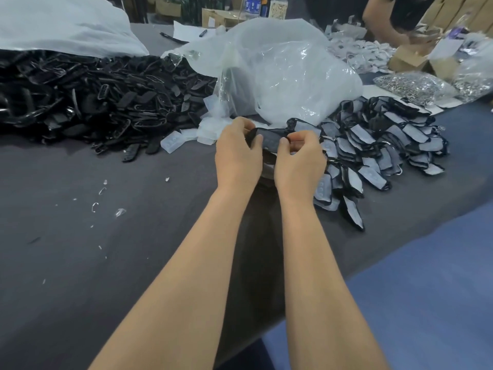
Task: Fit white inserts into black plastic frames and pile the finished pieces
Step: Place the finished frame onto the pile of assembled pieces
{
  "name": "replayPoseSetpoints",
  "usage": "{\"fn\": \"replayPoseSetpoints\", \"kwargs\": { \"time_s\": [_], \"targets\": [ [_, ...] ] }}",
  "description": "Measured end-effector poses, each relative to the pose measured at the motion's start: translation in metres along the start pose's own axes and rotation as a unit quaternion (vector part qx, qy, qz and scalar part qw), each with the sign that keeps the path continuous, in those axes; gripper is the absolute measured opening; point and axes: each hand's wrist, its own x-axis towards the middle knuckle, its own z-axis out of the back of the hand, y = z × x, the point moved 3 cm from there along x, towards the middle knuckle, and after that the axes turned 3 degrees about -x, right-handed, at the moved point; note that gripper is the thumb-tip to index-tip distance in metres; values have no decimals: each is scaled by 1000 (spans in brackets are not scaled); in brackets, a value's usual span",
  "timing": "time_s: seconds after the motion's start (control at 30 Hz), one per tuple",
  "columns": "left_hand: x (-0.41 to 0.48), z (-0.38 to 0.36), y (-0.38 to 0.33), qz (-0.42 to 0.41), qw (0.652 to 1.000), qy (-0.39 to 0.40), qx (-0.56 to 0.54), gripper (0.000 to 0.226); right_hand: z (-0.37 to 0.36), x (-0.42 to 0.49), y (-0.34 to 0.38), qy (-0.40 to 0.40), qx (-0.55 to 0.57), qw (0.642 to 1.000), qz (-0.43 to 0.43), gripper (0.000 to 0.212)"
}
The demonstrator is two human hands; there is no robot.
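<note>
Fingers (241, 125) of the left hand (237, 156) curl over the left end of a black frame (269, 141), with the thumb pressed on its near face. The right hand (298, 161) pinches the other end between bent fingers and thumb. The frame is held just above the tabletop (80, 214), level between the two hands. A paler patch shows inside it, but I cannot tell whether an insert is seated there. Both hands have their backs turned up. The wrists are straight and close together, and the bare forearms run nearly parallel.

Just left of the fingers lie loose white inserts (210, 130), one of them apart from the rest (172, 142). Just right of the fingers, touching the right hand's side, spreads the pile of finished pieces (378, 145), black rims around pale centres. Beyond the fingers rises a crumpled clear plastic bag (282, 70). Further left, a big heap of empty black frames (93, 102) spills from under a white sack (61, 25). Far to the right sit bags of metal rings (410, 86), and another person's arm (384, 25) reaches over a cardboard box (408, 60).
</note>
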Motion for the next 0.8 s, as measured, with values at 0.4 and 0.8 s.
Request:
{"fn": "replayPoseSetpoints", "kwargs": {
  "time_s": [0.4,0.8],
  "targets": [
    [4,11,-3,9,998,-24,61,24,3,-6,15,-40,-129,991,-4,24],
    [24,201,61,131,951,-263,-102,14,-145,-113,143,346,35,927,137,19]
  ]
}}
